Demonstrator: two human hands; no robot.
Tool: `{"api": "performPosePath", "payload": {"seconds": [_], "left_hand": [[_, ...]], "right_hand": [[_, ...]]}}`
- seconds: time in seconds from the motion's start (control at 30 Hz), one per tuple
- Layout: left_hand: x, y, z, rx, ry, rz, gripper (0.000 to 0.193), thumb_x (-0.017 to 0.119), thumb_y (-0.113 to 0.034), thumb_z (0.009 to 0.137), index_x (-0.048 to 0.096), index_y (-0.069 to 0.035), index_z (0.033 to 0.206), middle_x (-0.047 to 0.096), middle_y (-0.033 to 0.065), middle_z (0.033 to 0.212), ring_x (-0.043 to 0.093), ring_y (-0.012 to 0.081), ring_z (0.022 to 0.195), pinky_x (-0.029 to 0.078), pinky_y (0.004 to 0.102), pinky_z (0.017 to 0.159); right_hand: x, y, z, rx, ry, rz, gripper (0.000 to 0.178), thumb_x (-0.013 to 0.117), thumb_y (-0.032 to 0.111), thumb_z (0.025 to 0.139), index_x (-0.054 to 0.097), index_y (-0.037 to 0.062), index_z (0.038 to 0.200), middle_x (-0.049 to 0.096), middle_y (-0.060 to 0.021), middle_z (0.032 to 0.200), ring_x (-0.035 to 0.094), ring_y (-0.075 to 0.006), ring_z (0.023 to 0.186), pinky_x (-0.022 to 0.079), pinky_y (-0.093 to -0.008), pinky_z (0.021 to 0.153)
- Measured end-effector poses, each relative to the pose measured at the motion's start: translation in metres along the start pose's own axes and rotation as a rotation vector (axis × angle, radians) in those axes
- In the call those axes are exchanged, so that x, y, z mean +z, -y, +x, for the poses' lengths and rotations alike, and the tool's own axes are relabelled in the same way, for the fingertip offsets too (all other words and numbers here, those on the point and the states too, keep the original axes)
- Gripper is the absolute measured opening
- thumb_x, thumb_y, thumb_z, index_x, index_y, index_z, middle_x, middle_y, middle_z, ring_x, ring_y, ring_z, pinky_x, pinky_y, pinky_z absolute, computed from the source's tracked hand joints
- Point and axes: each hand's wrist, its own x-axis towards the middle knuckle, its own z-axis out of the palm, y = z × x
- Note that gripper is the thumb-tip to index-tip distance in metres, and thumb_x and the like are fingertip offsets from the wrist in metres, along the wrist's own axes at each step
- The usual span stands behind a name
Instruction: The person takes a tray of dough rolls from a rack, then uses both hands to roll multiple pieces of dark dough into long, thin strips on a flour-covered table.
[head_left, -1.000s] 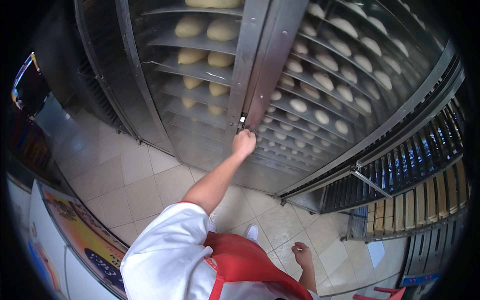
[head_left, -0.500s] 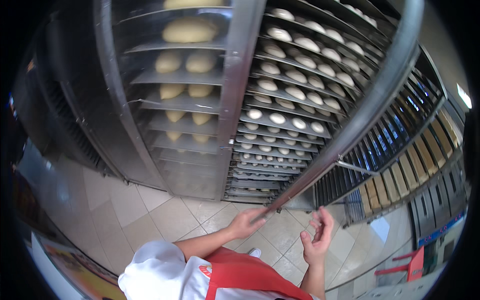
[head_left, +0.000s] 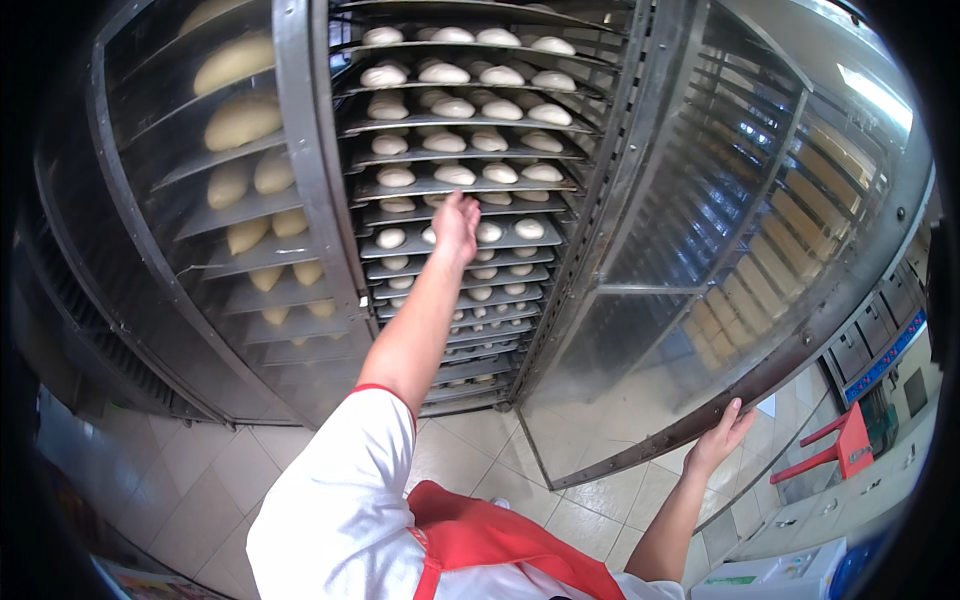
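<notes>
in front of the open cabinet [head_left: 600,150], the left hand [head_left: 457,228] reaches to the front edge of a tray [head_left: 515,187]; its fingers look loosely bent and close together, though i cannot tell whether they touch or pinch the metal. for this reach a low, level hand under the rim seems wisest, sparing the soft pieces; neighbouring trays sit close, so knuckles could catch. right of the cabinet, the right hand [head_left: 718,437] is by the edge of its swung-open glass door [head_left: 650,250], fingers straightened, slightly spread, gripping nothing; a light palm there should steady the door.

left of the cabinet, behind glass, larger yellowish dough [head_left: 243,122] rests on shelves. inside the cabinet, in the upper part of its stack, the tray lies thin, grey and level, its front row four pale, smooth, oval dough pieces [head_left: 455,174], set apart and seemingly unbaked. well right of the cabinet stands a red stool [head_left: 852,445].
</notes>
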Motion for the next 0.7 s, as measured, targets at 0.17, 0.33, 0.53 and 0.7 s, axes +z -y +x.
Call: {"api": "performPosePath", "payload": {"seconds": [0.17, 0.33, 0.53, 0.7], "left_hand": [[0.027, -0.018, 0.03, 0.208, -0.214, 0.118, 0.037, 0.057, -0.002, 0.104, 0.053, 0.008, 0.139, 0.064, 0.0165, 0.131, 0.073, 0.0258, 0.101, 0.069, 0.0435, 0.087], [0.033, 0.011, -0.071, 0.19, -0.097, 0.045, 0.028, 0.056, -0.002, 0.105, 0.06, 0.008, 0.131, 0.069, 0.0142, 0.125, 0.075, 0.0253, 0.098, 0.068, 0.0382, 0.085], [0.016, 0.019, -0.232, 0.187, -0.111, 0.115, 0.02, 0.06, -0.002, 0.106, 0.062, 0.015, 0.116, 0.071, 0.0147, 0.108, 0.072, 0.0188, 0.085, 0.067, 0.0371, 0.081], [-0.022, 0.044, -0.263, 0.176, -0.083, 0.041, 0.025, 0.062, -0.008, 0.11, 0.064, 0.01, 0.127, 0.075, 0.0151, 0.118, 0.077, 0.0225, 0.102, 0.068, 0.0382, 0.09]], "right_hand": [[-0.007, -0.034, 0.046, -0.045, -0.03, -0.079, 0.051, 0.059, 0.028, 0.117, 0.046, -0.0029, 0.156, 0.06, -0.013, 0.147, 0.056, -0.0211, 0.131, 0.041, -0.0354, 0.116], [-0.022, -0.06, 0.068, -0.041, -0.09, -0.053, 0.05, 0.059, 0.016, 0.116, 0.042, -0.0023, 0.159, 0.059, -0.0149, 0.15, 0.06, -0.022, 0.131, 0.046, -0.0362, 0.115], [-0.018, -0.063, 0.065, 0.004, -0.103, -0.048, 0.05, 0.061, 0.014, 0.115, 0.041, -0.0043, 0.156, 0.062, -0.0159, 0.143, 0.063, -0.0207, 0.123, 0.051, -0.0352, 0.108], [-0.015, -0.054, 0.056, 0.043, -0.072, -0.109, 0.057, 0.063, 0.013, 0.113, 0.036, -0.009, 0.158, 0.059, -0.0211, 0.147, 0.063, -0.0246, 0.125, 0.051, -0.0354, 0.109]]}}
